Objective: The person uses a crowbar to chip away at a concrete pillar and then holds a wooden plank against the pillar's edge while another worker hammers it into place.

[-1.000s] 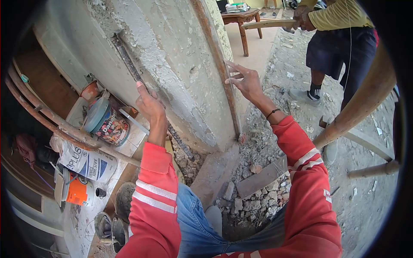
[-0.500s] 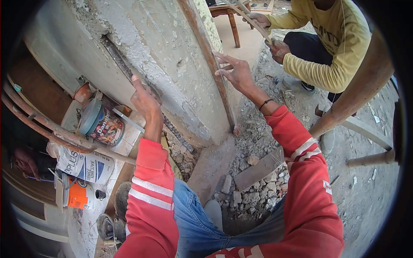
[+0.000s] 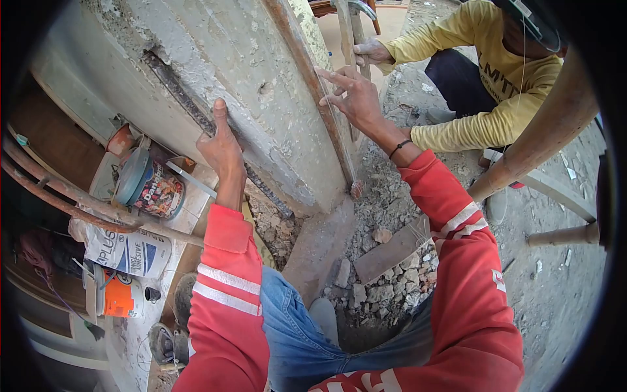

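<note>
My left hand [image 3: 223, 153] is wrapped over a dark ribbed bar [image 3: 176, 88] that slants along the left side of a rough concrete column [image 3: 261, 91]. Its thumb points up, and the other fingers are partly hidden. My right hand [image 3: 356, 101] is at the column's right edge, fingers apart, with the fingertips against a long narrow batten [image 3: 304, 62]. A thin line seems to run down near these fingers. Just beyond, a co-worker's hand [image 3: 373, 52] holds upright strips [image 3: 346, 32] beside the column.
Broken rubble [image 3: 385, 294] and a flat slab [image 3: 392, 258] lie before my legs. A paint bucket [image 3: 157, 189], an adhesive bag [image 3: 134, 248] and an orange-labelled bucket [image 3: 121, 294] stand left. A co-worker in a yellow shirt [image 3: 473, 124] crouches behind a slanting pole [image 3: 542, 130].
The co-worker's strip has swung from slanting to upright beside the column. My left thumb has lifted away from the fingers. My right hand stays at the batten, slightly shifted.
</note>
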`<action>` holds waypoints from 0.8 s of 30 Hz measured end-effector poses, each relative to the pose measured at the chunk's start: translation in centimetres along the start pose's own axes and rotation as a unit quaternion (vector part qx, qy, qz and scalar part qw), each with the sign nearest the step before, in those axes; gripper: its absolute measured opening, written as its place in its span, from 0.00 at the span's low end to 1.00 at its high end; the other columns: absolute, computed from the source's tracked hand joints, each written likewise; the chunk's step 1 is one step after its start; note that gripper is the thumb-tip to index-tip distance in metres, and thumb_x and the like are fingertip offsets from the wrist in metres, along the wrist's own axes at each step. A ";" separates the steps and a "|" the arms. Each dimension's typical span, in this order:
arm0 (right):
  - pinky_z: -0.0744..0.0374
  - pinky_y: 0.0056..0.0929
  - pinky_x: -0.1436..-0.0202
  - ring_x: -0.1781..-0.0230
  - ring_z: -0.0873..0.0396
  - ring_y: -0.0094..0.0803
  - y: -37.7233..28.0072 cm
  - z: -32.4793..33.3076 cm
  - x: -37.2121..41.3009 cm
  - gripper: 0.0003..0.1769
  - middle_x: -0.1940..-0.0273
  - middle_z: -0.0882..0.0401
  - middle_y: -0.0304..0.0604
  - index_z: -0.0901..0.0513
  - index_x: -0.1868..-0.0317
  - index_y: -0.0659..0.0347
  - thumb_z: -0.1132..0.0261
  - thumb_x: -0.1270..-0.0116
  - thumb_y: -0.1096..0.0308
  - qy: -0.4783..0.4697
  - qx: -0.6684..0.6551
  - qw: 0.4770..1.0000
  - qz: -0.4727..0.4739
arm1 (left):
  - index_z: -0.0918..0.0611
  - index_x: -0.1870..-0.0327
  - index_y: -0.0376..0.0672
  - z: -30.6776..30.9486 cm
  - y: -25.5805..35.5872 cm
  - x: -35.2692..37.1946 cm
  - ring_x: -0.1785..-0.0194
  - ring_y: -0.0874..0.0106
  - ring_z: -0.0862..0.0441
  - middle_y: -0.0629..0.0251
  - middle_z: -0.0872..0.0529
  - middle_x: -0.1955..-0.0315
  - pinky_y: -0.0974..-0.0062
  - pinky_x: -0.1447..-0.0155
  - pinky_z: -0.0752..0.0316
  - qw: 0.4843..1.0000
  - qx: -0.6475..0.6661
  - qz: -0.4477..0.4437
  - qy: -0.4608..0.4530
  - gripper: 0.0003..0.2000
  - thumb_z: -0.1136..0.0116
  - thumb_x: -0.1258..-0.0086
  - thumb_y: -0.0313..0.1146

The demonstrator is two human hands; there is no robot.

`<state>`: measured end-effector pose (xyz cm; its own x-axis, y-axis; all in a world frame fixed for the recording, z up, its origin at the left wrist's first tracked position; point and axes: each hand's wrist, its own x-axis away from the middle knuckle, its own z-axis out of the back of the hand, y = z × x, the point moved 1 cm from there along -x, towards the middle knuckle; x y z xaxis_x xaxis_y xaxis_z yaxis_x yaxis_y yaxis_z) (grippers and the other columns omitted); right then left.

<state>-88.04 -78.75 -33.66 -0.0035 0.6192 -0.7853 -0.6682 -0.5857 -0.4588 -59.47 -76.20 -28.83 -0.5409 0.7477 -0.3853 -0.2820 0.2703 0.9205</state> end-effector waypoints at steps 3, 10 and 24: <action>0.17 0.43 0.53 0.58 0.14 0.43 0.3 -0.2 -0.1 0.39 0.50 0.18 0.41 0.19 0.28 0.33 0.21 0.43 0.54 0.015 0.060 0.998 0.033 | 0.29 0.55 0.21 0.4 0.0 -0.4 0.74 0.72 0.27 0.64 0.27 0.75 0.71 0.73 0.27 1.000 0.004 0.002 -0.028 0.53 0.33 0.43 0.79; 0.17 0.44 0.49 0.51 0.15 0.44 0.0 0.0 -0.2 0.38 0.43 0.19 0.36 0.19 0.29 0.39 0.21 0.42 0.54 0.053 0.104 0.988 0.104 | 0.34 0.44 0.07 0.4 0.3 0.2 0.76 0.72 0.25 0.60 0.24 0.73 0.73 0.76 0.27 0.999 0.011 0.008 -0.038 0.65 0.33 0.45 0.80; 0.15 0.41 0.44 0.44 0.14 0.45 -0.2 -0.2 -0.3 0.42 0.36 0.16 0.40 0.23 0.26 0.50 0.20 0.43 0.59 0.042 0.098 0.985 0.134 | 0.31 0.61 0.31 -0.5 -0.5 -0.1 0.77 0.72 0.30 0.66 0.30 0.79 0.69 0.72 0.30 0.999 0.041 0.002 -0.014 0.45 0.32 0.41 0.75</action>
<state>-87.74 -78.93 -33.43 -0.1422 0.4057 -0.9029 -0.7830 -0.6041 -0.1481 -59.69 -76.75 -29.27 -0.5183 0.7654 -0.3814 -0.2136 0.3160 0.9244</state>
